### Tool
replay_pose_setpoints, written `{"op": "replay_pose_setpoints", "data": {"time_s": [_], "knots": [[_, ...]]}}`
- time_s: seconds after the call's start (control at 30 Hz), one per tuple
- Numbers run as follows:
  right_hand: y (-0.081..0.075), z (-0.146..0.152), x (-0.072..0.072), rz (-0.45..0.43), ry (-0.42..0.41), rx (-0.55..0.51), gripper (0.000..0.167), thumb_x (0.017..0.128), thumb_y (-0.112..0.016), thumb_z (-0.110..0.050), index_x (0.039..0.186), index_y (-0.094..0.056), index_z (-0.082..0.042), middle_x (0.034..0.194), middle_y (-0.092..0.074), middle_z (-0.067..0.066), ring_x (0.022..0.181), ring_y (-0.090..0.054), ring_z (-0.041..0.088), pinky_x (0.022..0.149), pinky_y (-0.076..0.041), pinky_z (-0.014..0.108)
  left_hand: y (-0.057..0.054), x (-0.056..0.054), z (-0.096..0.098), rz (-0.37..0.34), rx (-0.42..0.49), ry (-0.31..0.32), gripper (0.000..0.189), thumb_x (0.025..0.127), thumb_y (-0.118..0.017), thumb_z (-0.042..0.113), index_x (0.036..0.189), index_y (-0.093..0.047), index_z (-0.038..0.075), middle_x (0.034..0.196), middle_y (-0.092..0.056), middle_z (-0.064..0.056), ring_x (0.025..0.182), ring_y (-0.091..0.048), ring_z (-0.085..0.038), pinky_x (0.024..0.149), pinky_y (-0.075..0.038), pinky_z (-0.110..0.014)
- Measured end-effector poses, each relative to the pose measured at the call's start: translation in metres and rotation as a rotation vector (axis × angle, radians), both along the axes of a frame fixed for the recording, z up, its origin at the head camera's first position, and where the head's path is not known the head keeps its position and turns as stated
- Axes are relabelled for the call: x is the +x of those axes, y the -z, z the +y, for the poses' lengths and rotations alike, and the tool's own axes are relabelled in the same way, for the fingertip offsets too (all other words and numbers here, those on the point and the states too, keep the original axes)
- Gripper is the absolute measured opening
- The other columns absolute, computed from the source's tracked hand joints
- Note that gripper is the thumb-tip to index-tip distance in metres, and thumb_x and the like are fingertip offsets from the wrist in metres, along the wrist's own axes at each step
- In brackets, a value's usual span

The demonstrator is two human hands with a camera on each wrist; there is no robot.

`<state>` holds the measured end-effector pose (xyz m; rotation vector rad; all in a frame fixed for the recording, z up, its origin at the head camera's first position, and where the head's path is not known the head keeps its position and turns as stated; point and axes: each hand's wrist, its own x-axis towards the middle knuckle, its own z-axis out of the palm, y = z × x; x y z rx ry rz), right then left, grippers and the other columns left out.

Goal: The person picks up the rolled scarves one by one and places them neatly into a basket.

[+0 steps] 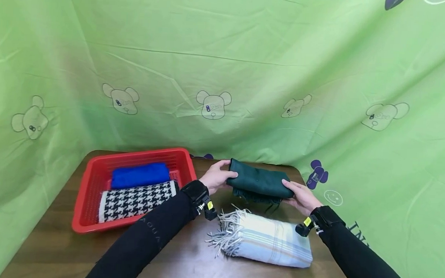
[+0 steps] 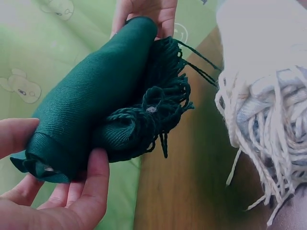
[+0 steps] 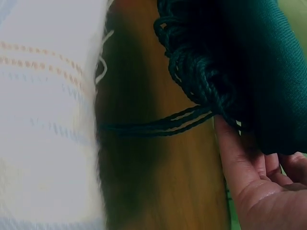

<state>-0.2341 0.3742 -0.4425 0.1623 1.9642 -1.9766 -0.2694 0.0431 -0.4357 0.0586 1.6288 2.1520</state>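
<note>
A folded dark green scarf (image 1: 259, 180) with twisted fringe is held up over the back of the table between both hands. My left hand (image 1: 217, 177) grips its left end, thumb on top and fingers beneath, as the left wrist view shows. At the other end my right hand (image 1: 300, 196) grips the scarf, with fingers under it beside the fringe (image 3: 201, 79). Some long green strands hang loose below. Nearer to me, a folded white and pale blue striped scarf (image 1: 274, 240) lies on the table, its pale fringe (image 1: 227, 234) spread to the left.
At the left of the wooden table (image 1: 180, 257) stands a red plastic basket (image 1: 84, 191). Inside it lie a folded blue cloth (image 1: 140, 175) and a black-and-white houndstooth scarf (image 1: 135, 201). A green curtain (image 1: 225, 72) hangs behind and at both sides.
</note>
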Motion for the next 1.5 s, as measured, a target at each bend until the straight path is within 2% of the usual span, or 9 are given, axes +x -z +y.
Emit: {"op": "replay_pose_setpoints", "data": {"time_s": [0.1,0.47,0.57,0.77,0.97,1.27,1.5], "knots": [[-0.001,-0.005,-0.001,0.005,-0.01,0.006,0.073,0.115,-0.05,-0.032,0.163,-0.019,0.012,0.141,-0.05,0.012,0.11,-0.065,0.009,0.1,-0.057,0.031,-0.003,0.002,-0.006,0.0,-0.003,-0.003,0.07,0.101,-0.068,0.001,0.164,-0.038,0.006,0.152,-0.05,-0.033,0.131,-0.061,-0.047,0.107,-0.053,-0.059],[-0.003,-0.023,-0.005,0.009,-0.011,0.009,0.066,0.114,-0.053,-0.032,0.159,-0.028,0.01,0.14,-0.05,0.011,0.109,-0.065,0.008,0.099,-0.057,0.031,-0.003,0.008,-0.026,-0.01,-0.003,-0.039,0.07,0.1,-0.069,0.0,0.163,-0.039,0.006,0.146,-0.059,-0.033,0.124,-0.066,-0.043,0.106,-0.054,-0.058],[-0.003,-0.027,-0.006,0.013,-0.019,0.016,0.067,0.114,-0.053,-0.032,0.158,-0.028,0.011,0.137,-0.053,0.009,0.108,-0.065,0.009,0.099,-0.057,0.032,-0.004,0.01,-0.031,-0.005,-0.012,-0.04,0.071,0.101,-0.069,0.001,0.164,-0.037,0.005,0.148,-0.057,-0.033,0.125,-0.066,-0.044,0.108,-0.053,-0.057],[-0.004,-0.038,-0.008,0.017,-0.034,0.012,0.067,0.114,-0.053,-0.033,0.159,-0.029,0.011,0.141,-0.051,0.013,0.108,-0.066,0.008,0.099,-0.057,0.033,-0.007,0.014,-0.043,-0.01,-0.02,-0.058,0.071,0.102,-0.068,0.003,0.165,-0.036,0.006,0.15,-0.053,-0.033,0.114,-0.069,-0.037,0.108,-0.053,-0.056],[-0.003,-0.049,-0.011,0.024,-0.043,-0.038,0.05,0.113,-0.055,-0.03,0.147,-0.044,0.006,0.129,-0.057,0.005,0.107,-0.067,0.01,0.098,-0.058,0.032,-0.009,0.019,-0.054,-0.019,-0.038,-0.084,0.071,0.102,-0.068,0.004,0.165,-0.035,0.006,0.148,-0.056,-0.031,0.114,-0.069,-0.036,0.11,-0.052,-0.056],[-0.005,-0.067,-0.016,0.026,-0.049,-0.04,0.052,0.113,-0.057,-0.03,0.148,-0.044,0.006,0.129,-0.057,0.007,0.105,-0.068,0.011,0.096,-0.058,0.033,-0.009,0.024,-0.074,-0.019,-0.041,-0.1,0.071,0.103,-0.068,0.005,0.165,-0.033,0.006,0.146,-0.057,-0.03,0.12,-0.069,-0.041,0.111,-0.05,-0.058],[-0.008,-0.083,-0.015,0.031,-0.068,-0.04,0.049,0.112,-0.057,-0.028,0.145,-0.046,0.006,0.122,-0.063,0.004,0.104,-0.069,0.011,0.095,-0.059,0.033,-0.008,0.03,-0.087,-0.004,-0.068,-0.118,0.07,0.103,-0.068,0.006,0.165,-0.034,0.007,0.143,-0.06,-0.028,0.112,-0.07,-0.034,0.109,-0.053,-0.055]]}}
